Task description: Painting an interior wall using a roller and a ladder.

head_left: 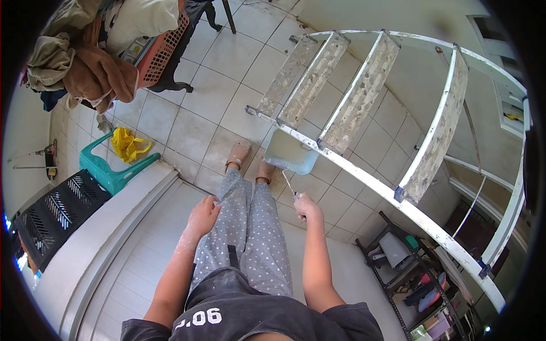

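My right hand is closed around the handle of what looks like a paint roller. Its thin metal rod points away from me toward a pale blue tub; the roller's head cannot be made out. Pale liquid shows inside the tub, which sits on the floor by my right foot, partly under the ladder's near rail. My left hand hangs beside my left thigh, fingers loosely apart, holding nothing. Pale specks dot both hands and forearms.
A paint-spattered white ladder rises along the right. Left, a green plastic stool lies by a yellow bag. A cloth-laden table with an orange basket stands far left. A black shelf rack is at lower right.
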A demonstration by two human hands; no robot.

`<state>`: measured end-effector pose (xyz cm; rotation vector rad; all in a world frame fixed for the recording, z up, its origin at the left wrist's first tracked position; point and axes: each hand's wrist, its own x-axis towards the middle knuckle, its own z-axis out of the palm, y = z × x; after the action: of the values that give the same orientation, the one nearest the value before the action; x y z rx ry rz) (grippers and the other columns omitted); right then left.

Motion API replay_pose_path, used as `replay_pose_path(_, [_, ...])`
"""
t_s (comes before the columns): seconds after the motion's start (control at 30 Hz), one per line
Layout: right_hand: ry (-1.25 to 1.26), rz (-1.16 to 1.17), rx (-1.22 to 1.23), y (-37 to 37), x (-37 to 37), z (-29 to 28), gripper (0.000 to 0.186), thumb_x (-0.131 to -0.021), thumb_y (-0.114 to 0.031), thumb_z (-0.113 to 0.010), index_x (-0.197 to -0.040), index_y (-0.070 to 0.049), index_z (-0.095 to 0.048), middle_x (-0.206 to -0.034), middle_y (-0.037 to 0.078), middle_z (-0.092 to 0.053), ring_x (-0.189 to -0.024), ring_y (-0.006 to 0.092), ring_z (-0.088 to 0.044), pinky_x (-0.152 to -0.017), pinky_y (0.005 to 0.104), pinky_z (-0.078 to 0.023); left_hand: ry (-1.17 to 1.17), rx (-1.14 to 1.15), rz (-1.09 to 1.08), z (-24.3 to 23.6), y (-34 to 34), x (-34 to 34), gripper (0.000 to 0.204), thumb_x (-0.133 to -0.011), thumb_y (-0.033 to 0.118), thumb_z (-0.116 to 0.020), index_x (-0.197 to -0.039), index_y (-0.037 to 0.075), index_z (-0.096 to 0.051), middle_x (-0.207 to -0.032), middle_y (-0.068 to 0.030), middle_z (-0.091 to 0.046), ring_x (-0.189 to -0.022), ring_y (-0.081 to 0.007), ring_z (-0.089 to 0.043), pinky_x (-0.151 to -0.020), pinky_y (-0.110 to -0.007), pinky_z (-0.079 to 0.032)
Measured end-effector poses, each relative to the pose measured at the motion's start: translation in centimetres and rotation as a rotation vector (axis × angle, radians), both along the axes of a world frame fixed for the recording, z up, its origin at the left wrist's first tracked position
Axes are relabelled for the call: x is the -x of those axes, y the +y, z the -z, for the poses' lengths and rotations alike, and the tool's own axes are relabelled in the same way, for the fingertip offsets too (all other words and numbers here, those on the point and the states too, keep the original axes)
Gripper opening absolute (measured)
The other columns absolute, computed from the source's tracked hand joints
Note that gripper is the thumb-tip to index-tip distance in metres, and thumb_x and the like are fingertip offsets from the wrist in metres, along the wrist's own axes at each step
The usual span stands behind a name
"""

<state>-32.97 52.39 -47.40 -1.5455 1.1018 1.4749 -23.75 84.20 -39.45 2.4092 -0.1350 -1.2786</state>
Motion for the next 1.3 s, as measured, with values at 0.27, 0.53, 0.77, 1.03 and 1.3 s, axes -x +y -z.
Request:
replay_pose_path(0.27, [-0.119,-0.121,0.017,-1.3,1.6,7.0,0.021,-0.089,-0.013,-0.043,-0.102,-0.006,-0.057,-0.060,0.011,-0.057,-0.046,0.0216,-0.055,-0.042,0.0378,-0.042,0.040,0.067,-0.066,-1.6,0.2,0.1,0.028,-0.092,0.025,-0.051,-0.113,0.007,-0.056,-0.101,-0.0169,-0.061,-0.094,-0.0346,-0.060,-0.081,-0.044,-0.048])
replay_pose_path(0.53, [-0.099,-0.443,-0.065,-3.8,2.4,-9.7,0.026,-0.087,-0.019,-0.058,-0.068,-0.002,-0.054,-0.058,0.011,-0.060,-0.046,0.0223,-0.059,-0.043,0.0376,-0.045,-0.035,-0.212,-0.278,-3.5,12.3,3.9,0.036,-0.091,0.034,-0.051,-0.114,0.007,-0.057,-0.115,-0.0178,-0.060,-0.110,-0.0355,-0.056,-0.093,-0.046,-0.045])
replay_pose_path(0.77, [-0.234,-0.684,-0.205,-0.7,-9.9,-24.6,0.022,-0.086,-0.018,-0.063,-0.098,-0.002,-0.054,-0.066,0.009,-0.060,-0.053,0.0164,-0.062,-0.050,0.0330,-0.050,-0.005,-0.109,-0.545,-1.4,17.6,5.7,0.036,-0.090,0.034,-0.051,-0.110,0.005,-0.060,-0.111,-0.0194,-0.063,-0.107,-0.0358,-0.059,-0.092,-0.046,-0.046])
replay_pose_path(1.03, [-0.400,-1.147,-0.387,11.4,-25.4,-25.2,0.033,-0.085,-0.014,-0.065,-0.112,-0.005,-0.049,-0.078,0.008,-0.059,-0.059,0.0149,-0.059,-0.056,0.0322,-0.050,-0.213,0.068,-1.011,-1.6,25.1,2.1,0.033,-0.091,0.031,-0.052,-0.104,0.002,-0.060,-0.105,-0.0204,-0.065,-0.104,-0.0370,-0.060,-0.089,-0.045,-0.047])
replay_pose_path(1.3, [-0.877,-1.272,-0.549,20.0,-33.1,-24.5,0.040,-0.072,-0.021,-0.073,-0.106,-0.005,-0.059,-0.084,0.013,-0.066,-0.078,0.0248,-0.065,-0.073,0.0350,-0.050,-0.490,0.036,-1.407,-5.2,29.7,4.2,0.027,-0.090,0.025,-0.055,-0.101,0.002,-0.061,-0.099,-0.0184,-0.065,-0.097,-0.0343,-0.061,-0.084,-0.041,-0.047])
